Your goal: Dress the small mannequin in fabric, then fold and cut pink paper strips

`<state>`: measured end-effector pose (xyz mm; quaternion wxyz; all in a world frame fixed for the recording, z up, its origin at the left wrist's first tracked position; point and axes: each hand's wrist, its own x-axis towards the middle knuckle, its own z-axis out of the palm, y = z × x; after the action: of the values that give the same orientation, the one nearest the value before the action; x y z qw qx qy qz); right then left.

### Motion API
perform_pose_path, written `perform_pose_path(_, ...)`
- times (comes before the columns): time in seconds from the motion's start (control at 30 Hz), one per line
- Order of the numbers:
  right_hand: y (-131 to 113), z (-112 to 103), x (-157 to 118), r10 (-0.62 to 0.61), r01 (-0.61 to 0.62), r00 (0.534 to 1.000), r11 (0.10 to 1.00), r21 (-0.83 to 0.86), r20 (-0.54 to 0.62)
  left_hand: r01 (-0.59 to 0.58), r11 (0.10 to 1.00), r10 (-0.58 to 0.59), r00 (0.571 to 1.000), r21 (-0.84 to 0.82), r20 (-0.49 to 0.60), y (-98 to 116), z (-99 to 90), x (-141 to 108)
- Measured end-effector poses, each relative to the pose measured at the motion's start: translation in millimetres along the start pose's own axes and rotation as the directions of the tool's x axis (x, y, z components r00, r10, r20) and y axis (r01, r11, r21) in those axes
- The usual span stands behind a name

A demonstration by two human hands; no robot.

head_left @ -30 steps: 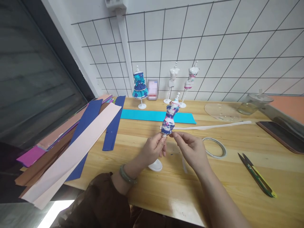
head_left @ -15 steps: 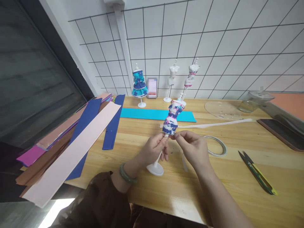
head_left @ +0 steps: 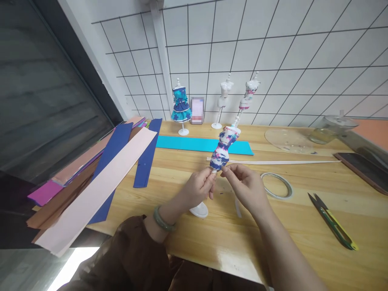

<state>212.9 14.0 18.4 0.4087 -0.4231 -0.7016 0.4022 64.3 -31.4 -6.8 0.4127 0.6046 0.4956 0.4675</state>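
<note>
Tiled wall (head_left: 198,56): white and ruled with dark lines, it is seen beyond the wooden bench (head_left: 176,166).
Turquoise strip (head_left: 188,143): laid flat across the bench; all places below are given from it.
Held dress form (head_left: 222,147): held slightly tilted on the near side of the strip, part of which is hidden by the torso; whether its base (head_left: 199,210) is rested on the bench cannot be told.
Left hand (head_left: 198,186): the white stem is pinched between thumb and fingers just under the torso, nearer than the strip.
Right hand (head_left: 247,184): thumb and index fingertip are brought together at the torso's lower edge; whether anything is caught between them cannot be told.
Progress on the torso: blue, white and pink patches are already spread from bust to hip, so the body covering is judged well advanced; no skirt is seen on it, the lower edge seems to be under attention, and how much is left cannot be settled.
Dressed form (head_left: 181,107): stood behind the strip, fully clad in a blue tiered skirt and top.
Snips (head_left: 332,227) and ring of tape (head_left: 290,190): left lying to the right of the strip and nearer, touched by neither hand.
Pale pink strip (head_left: 103,186): piled with other coloured strips to the left of the turquoise one.
</note>
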Motion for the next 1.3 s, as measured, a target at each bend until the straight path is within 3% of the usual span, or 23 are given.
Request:
perform_pose_path(0.07,1.4,1.4,-1.0,-0.057,0.057,0.998,0.996,-0.071,0.000,-0.015,1.000,0.015,1.000,0.024,0.003,0.8,0.0,-0.8)
perform_pose_path(0.13,2.1,2.1,-1.4,-0.072,0.072,0.997,0.996,-0.059,-0.002,0.020,0.997,-0.018,0.999,-0.069,0.027,1.7,0.5,-0.9)
perform_pose_path(0.27,2.1,2.4,-0.6,-0.007,0.003,1.000,0.972,0.236,0.018,0.138,0.916,-0.096,0.987,-0.376,0.130,2.2,1.3,0.8)
perform_pose_path(0.33,2.9,2.0,0.2,0.015,-0.026,0.999,0.941,0.338,0.034,0.166,0.876,-0.096,0.980,-0.453,0.173,1.6,0.5,2.0)
perform_pose_path(0.57,11.8,-1.1,3.2,0.013,-0.056,0.996,0.875,0.481,0.091,0.165,0.867,-0.061,0.972,-0.471,0.228,2.7,-5.3,4.2)
perform_pose_path(0.73,15.0,0.5,2.6,0.005,-0.054,0.995,0.869,0.492,0.101,0.142,0.867,-0.091,0.987,-0.477,0.129,3.9,-4.0,6.4)
perform_pose_path(0.83,13.4,2.4,2.2,-0.005,-0.055,0.993,0.863,0.502,0.117,0.167,0.815,-0.106,0.984,-0.555,0.140,2.5,-4.4,6.6)
perform_pose_path(1.0,10.0,1.1,4.2,-0.004,-0.082,0.992,0.741,0.667,0.127,0.199,0.693,-0.098,0.978,-0.693,0.182,5.8,-13.0,6.0)
perform_pose_path(1.07,9.3,0.9,4.5,0.036,-0.073,0.997,0.787,0.612,0.072,0.145,0.713,-0.083,0.989,-0.686,0.123,6.8,-15.2,6.8)
perform_pose_path(1.13,8.7,2.5,3.7,0.052,-0.046,0.999,0.888,0.457,0.000,0.073,0.792,-0.067,0.997,-0.607,0.032,5.5,-14.3,7.8)
perform_pose_path(1.2,8.1,5.8,1.8,0.029,-0.015,0.998,0.962,0.274,-0.048,0.013,0.882,-0.050,0.997,-0.472,-0.065,2.2,-11.3,8.1)
perform_pose_path(1.3,7.8,10.9,-1.2,0.006,0.008,0.992,0.994,0.109,-0.127,-0.021,0.974,-0.020,0.984,-0.225,-0.176,-2.3,-7.3,6.7)
